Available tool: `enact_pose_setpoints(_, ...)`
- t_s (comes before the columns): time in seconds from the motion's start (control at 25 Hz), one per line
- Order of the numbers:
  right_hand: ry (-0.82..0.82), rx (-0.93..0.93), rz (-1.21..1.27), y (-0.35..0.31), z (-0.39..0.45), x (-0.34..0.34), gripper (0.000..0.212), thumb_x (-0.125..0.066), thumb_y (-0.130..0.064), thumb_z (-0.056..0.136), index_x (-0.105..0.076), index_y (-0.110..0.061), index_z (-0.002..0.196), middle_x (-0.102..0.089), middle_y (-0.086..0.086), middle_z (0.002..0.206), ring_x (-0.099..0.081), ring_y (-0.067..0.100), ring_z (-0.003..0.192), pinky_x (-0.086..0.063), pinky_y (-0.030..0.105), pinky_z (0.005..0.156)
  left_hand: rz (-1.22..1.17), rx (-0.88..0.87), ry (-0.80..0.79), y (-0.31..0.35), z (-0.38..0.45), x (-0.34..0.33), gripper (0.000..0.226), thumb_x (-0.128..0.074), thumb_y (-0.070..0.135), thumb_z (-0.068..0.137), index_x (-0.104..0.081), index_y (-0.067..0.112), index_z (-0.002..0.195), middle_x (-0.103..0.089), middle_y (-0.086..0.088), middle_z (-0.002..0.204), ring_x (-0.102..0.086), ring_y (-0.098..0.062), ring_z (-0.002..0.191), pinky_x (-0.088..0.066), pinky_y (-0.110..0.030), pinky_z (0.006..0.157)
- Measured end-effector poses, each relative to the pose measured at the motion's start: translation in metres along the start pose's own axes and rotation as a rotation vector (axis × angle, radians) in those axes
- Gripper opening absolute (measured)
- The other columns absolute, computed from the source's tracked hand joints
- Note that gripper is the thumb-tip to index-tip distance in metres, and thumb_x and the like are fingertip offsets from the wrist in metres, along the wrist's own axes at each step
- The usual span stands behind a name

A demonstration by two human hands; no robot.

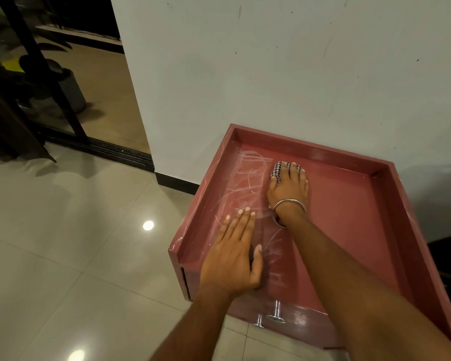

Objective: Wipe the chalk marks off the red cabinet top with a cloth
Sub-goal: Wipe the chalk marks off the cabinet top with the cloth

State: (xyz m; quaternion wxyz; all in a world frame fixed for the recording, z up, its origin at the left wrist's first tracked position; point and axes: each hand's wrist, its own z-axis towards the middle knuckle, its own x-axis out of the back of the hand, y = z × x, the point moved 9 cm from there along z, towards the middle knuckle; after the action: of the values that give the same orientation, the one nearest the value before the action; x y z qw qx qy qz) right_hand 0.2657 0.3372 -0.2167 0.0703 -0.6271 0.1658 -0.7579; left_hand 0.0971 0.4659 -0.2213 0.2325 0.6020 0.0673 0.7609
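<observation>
Right hand point(288, 183) presses the small checked cloth point(277, 170) flat, fingers straight, near the far edge of the red raised-rim cabinet top point(349, 204). Left hand point(232, 259) lies flat, spread, by the near-left corner. White chalk marks point(245, 175) cover the left half. Advice: overlapping strokes leftward, even pressure, into the rim.

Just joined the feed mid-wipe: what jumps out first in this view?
The red cabinet top against the white wall dominates, with white chalk marks scrawled over its left half. The right hand, a metal bangle on its wrist, presses a checked cloth near the back, at the edge of the marks. The left hand rests flat near the front left corner.
</observation>
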Motion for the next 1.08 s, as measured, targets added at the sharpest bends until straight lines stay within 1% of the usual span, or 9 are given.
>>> enact_pose_setpoints(0.12, 0.017, -0.075, 0.003, 0.021, 0.000, 0.009, 0.055, -0.035, -0.032, 0.098, -0.027, -0.017, 0.150, -0.020, 0.006, 0.160, -0.011, 0.029, 0.148, -0.010, 0.044, 0.121, 0.007, -0.005, 0.013, 0.001, 0.000, 0.001, 0.065, -0.028, 0.040, 0.095, -0.018, 0.011, 0.153, -0.015, -0.003, 0.161, -0.005, -0.012, 0.150, -0.011, -0.039, 0.123)
enact_pose_setpoints(0.2, 0.021, -0.093, -0.004, 0.016, -0.004, 0.010, 0.055, -0.035, -0.031, 0.097, -0.026, -0.016, 0.150, -0.019, 0.006, 0.160, -0.010, 0.030, 0.148, -0.009, 0.045, 0.121, 0.017, -0.008, 0.013, 0.001, 0.000, 0.000, 0.065, -0.028, 0.040, 0.096, -0.020, 0.010, 0.153, -0.016, -0.004, 0.161, -0.007, -0.014, 0.150, -0.012, -0.040, 0.123)
enact_pose_setpoints(0.36, -0.011, -0.014, 0.007, -0.017, -0.025, -0.001, 0.055, -0.032, -0.033, 0.098, -0.024, -0.018, 0.150, -0.018, 0.004, 0.160, -0.008, 0.029, 0.148, -0.007, 0.044, 0.121, 0.021, -0.007, -0.006, 0.000, 0.000, -0.002, 0.065, -0.023, 0.041, 0.096, -0.015, 0.012, 0.154, -0.012, -0.004, 0.162, -0.003, -0.013, 0.150, -0.009, -0.038, 0.123)
enact_pose_setpoints(0.48, -0.034, 0.043, 0.010, -0.022, -0.033, -0.001, 0.055, -0.031, -0.035, 0.099, -0.024, -0.019, 0.151, -0.017, 0.004, 0.160, -0.007, 0.027, 0.149, -0.007, 0.042, 0.122, 0.015, -0.002, -0.009, 0.000, 0.000, -0.001, 0.065, -0.026, 0.041, 0.096, -0.013, 0.012, 0.154, -0.009, -0.003, 0.162, 0.000, -0.011, 0.150, -0.006, -0.036, 0.124)
enact_pose_setpoints(0.6, -0.039, 0.036, -0.007, -0.007, -0.032, 0.006, 0.056, -0.033, -0.035, 0.098, -0.024, -0.019, 0.151, -0.017, 0.005, 0.160, -0.008, 0.026, 0.149, -0.008, 0.042, 0.122, 0.004, -0.004, 0.002, 0.001, 0.000, 0.002, 0.066, -0.027, 0.040, 0.095, -0.017, 0.011, 0.153, -0.013, -0.005, 0.162, -0.004, -0.013, 0.150, -0.010, -0.038, 0.123)
enact_pose_setpoints(0.72, -0.034, -0.020, 0.001, 0.007, -0.033, 0.012, 0.056, -0.034, -0.034, 0.098, -0.024, -0.018, 0.151, -0.017, 0.006, 0.160, -0.008, 0.028, 0.149, -0.008, 0.043, 0.122, 0.004, -0.016, 0.022, 0.001, 0.000, 0.003, 0.066, -0.027, 0.040, 0.095, -0.019, 0.009, 0.153, -0.015, -0.006, 0.161, -0.006, -0.015, 0.150, -0.009, -0.038, 0.123)
enact_pose_setpoints(0.8, -0.039, -0.045, 0.005, 0.003, -0.039, 0.012, 0.056, -0.034, -0.033, 0.098, -0.022, -0.018, 0.151, -0.016, 0.005, 0.161, -0.007, 0.028, 0.149, -0.007, 0.044, 0.122, 0.007, -0.020, 0.025, 0.002, 0.000, 0.003, 0.066, -0.025, 0.040, 0.095, -0.019, 0.009, 0.153, -0.015, -0.007, 0.161, -0.006, -0.015, 0.150, -0.008, -0.038, 0.123)
enact_pose_setpoints(0.96, -0.062, 0.033, -0.015, -0.026, -0.063, 0.003, 0.056, -0.033, -0.035, 0.099, -0.020, -0.021, 0.152, -0.014, 0.002, 0.161, -0.005, 0.026, 0.149, -0.006, 0.042, 0.122, -0.007, -0.026, 0.042, 0.001, 0.000, 0.004, 0.066, -0.022, 0.041, 0.095, -0.018, 0.008, 0.153, -0.014, -0.007, 0.161, -0.005, -0.014, 0.150, -0.008, -0.038, 0.124)
enact_pose_setpoints(1.08, -0.082, 0.070, -0.018, -0.026, -0.070, 0.005, 0.056, -0.032, -0.037, 0.099, -0.020, -0.021, 0.152, -0.014, 0.002, 0.161, -0.005, 0.024, 0.149, -0.007, 0.040, 0.122, -0.016, -0.016, 0.050, 0.002, -0.001, 0.006, 0.066, -0.022, 0.041, 0.095, -0.017, 0.009, 0.153, -0.013, -0.007, 0.162, -0.003, -0.013, 0.150, -0.004, -0.035, 0.124)
